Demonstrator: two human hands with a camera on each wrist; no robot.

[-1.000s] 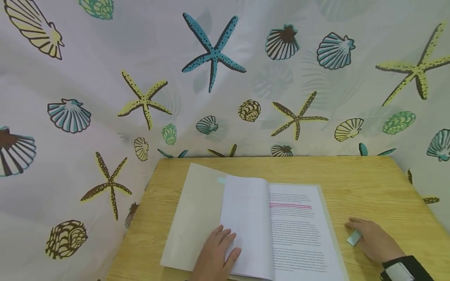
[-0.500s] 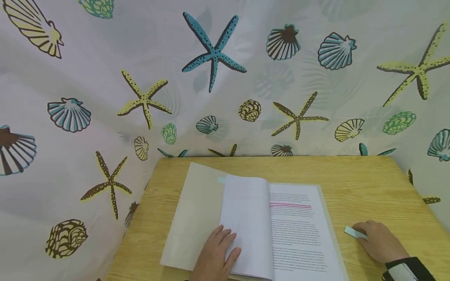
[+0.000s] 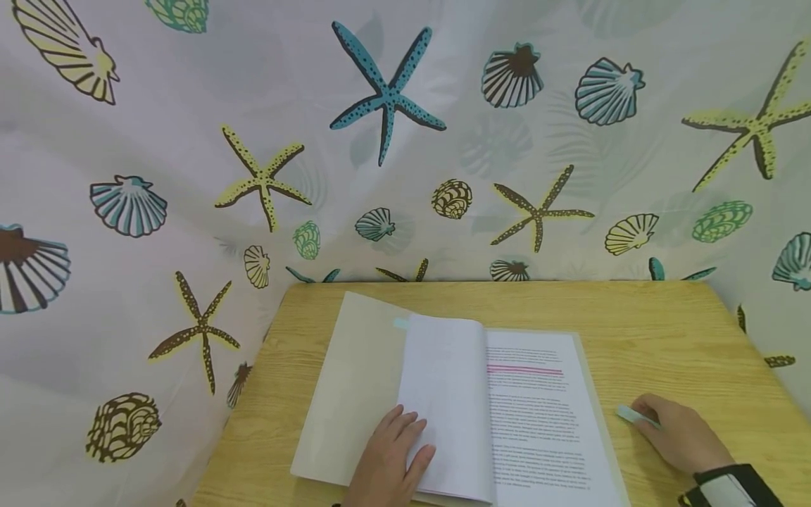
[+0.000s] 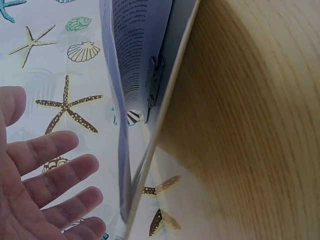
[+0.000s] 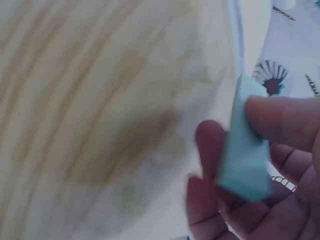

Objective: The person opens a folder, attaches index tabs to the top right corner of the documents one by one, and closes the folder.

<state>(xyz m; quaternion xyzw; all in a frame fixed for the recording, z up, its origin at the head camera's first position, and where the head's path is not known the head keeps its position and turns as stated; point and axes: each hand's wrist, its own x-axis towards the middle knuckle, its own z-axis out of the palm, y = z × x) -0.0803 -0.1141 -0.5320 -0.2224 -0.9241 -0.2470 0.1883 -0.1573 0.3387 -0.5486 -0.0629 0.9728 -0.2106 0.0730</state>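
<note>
An off-white folder (image 3: pixel 348 394) lies spread on the table, its blank turned pages (image 3: pixel 446 394) on the left and a printed page (image 3: pixel 538 429) with pink highlighted lines on the right. My left hand (image 3: pixel 386 461) rests on the turned pages and cover with straight, spread fingers. Right of the folder, my right hand (image 3: pixel 684 436) pinches a small pale teal pad of sticky notes (image 5: pixel 245 145) between thumb and fingers. A pale blue sticky tab (image 3: pixel 400 323) shows at the top edge of the turned pages. Inside the folder, the left wrist view has a metal clip (image 4: pixel 154 82).
The wood-grain table (image 3: pixel 652 324) runs on behind and to the right of the folder. A white curtain (image 3: pixel 443 148) printed with starfish and shells encloses the back and both sides.
My right hand has turned the sticky note pad, which now points left towards the folder and sits slightly further left. The left hand and pages stay where they were.
</note>
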